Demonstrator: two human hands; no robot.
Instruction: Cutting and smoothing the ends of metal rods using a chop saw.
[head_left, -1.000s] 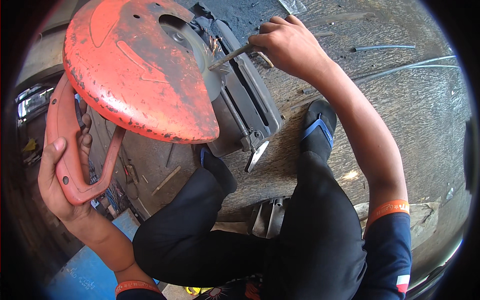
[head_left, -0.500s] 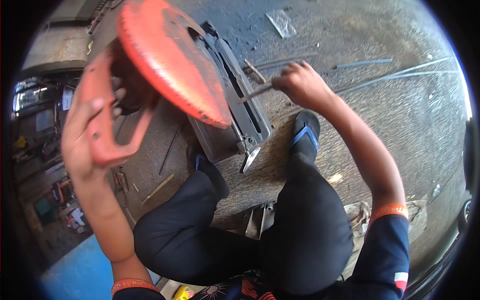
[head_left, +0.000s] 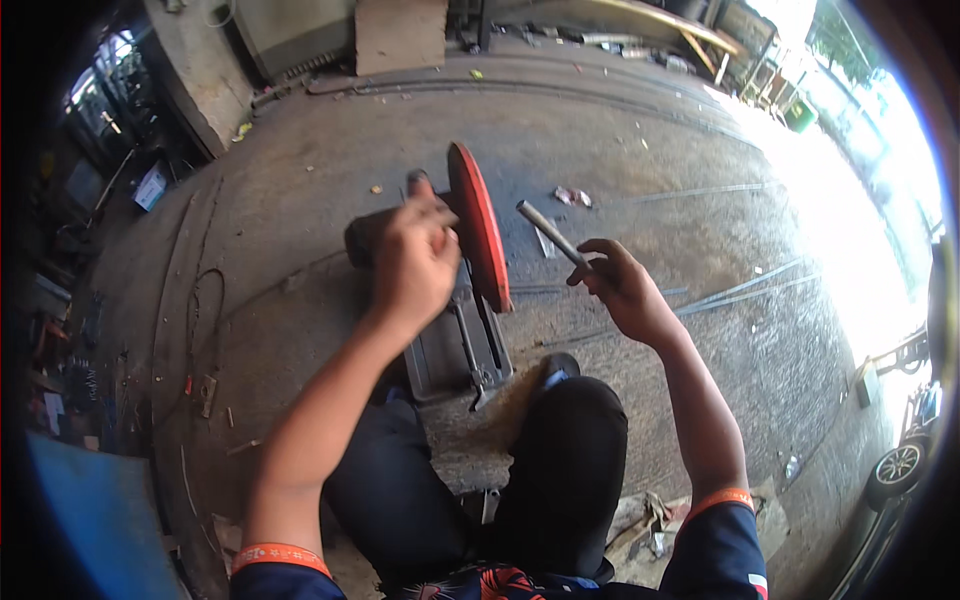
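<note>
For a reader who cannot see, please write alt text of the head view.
Seen from above, a seated person's left hand grips the handle of a cut-off saw with a red guard, while the right hand holds a short metal rod above the concrete floor.

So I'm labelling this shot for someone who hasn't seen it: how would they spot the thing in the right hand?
Start at the red round blade guard of the chop saw standing on the grey concrete floor. Just right of it, the right hand holds a short grey metal rod slanting up and left. Unlike the thin rods lying on the floor, it is raised in the air.
</note>
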